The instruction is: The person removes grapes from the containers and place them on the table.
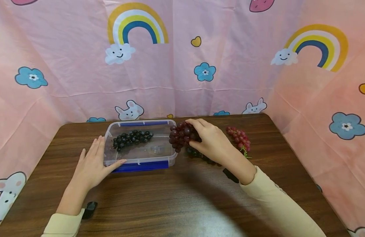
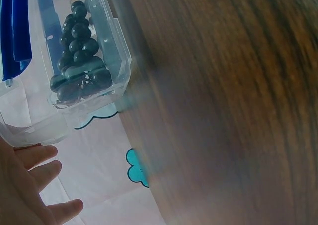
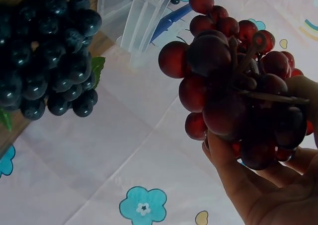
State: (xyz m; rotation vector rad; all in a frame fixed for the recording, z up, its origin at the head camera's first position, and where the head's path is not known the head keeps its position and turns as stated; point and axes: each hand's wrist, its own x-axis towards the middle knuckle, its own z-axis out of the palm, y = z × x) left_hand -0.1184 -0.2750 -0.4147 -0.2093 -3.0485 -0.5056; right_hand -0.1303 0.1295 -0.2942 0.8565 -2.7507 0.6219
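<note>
A clear plastic container point(image 1: 158, 157) with blue side clips stands on the table, and a bunch of black grapes point(image 1: 132, 139) lies inside it. My left hand point(image 1: 93, 166) rests against the container's left end, fingers straight and thumb along the front rim. At the container's right end, my right hand point(image 1: 210, 140) grips a bunch of dark red grapes point(image 1: 180, 135), raised above the table. The right wrist view shows fingers curled round these red grapes point(image 3: 213, 61). Under the right hand lies a second bunch of black grapes point(image 3: 47, 56), partly hidden in the head view.
A lighter red bunch of grapes point(image 1: 239, 139) with a green stem lies right of the right hand. The wooden table point(image 1: 158, 204) is bounded at the back and sides by a pink patterned cloth point(image 1: 182, 59).
</note>
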